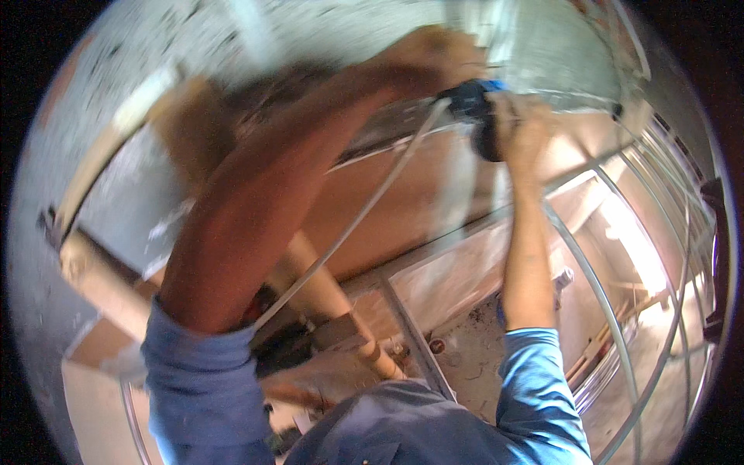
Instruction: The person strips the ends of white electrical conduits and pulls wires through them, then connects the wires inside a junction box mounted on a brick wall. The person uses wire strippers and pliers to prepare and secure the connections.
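Both my arms, in blue sleeves, reach up toward a rough, pale grey-green surface. Closed around a dark tool with a blue part [471, 101] is my right hand [523, 128]; it looks like a power tool, but its exact kind is not clear. A pale cord [364, 209] runs from beside the tool down to the lower left. Just above and left of the tool is my left hand [442, 56], close to the rough surface [341, 27]. Motion smears its fingers, so whether it holds anything cannot be made out.
Thick tan pipes or poles [329, 291] cross on the left. Grey bent conduits [585, 271] curve down the right side. A metal bar [415, 333] slants below my arms. Far below, the floor [473, 353] has debris, with long rods [604, 380] piled at the right.
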A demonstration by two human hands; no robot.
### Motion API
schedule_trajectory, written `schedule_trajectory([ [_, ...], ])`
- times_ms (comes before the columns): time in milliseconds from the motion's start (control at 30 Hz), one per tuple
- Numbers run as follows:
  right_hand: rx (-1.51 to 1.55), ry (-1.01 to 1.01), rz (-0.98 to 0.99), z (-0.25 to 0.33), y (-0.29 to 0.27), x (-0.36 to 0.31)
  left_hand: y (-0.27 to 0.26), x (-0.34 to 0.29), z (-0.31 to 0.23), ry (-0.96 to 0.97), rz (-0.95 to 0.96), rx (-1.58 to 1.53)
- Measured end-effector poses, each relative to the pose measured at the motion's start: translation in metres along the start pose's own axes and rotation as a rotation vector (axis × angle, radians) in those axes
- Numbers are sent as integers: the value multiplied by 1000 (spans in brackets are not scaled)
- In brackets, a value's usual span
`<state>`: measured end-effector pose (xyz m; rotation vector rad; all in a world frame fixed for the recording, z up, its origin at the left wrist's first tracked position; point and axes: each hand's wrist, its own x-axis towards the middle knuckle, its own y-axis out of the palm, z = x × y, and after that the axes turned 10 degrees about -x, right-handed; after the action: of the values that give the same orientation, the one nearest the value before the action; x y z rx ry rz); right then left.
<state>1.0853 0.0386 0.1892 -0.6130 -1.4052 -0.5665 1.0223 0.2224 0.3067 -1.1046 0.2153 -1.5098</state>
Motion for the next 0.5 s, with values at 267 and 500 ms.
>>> schedule_trajectory([
  [267,191,20,155,11,-49,20,13,5,-5,-525,27,-203],
  [500,410,105,310,28,-78,44,-4,2,-12,-347,-41,-327],
])
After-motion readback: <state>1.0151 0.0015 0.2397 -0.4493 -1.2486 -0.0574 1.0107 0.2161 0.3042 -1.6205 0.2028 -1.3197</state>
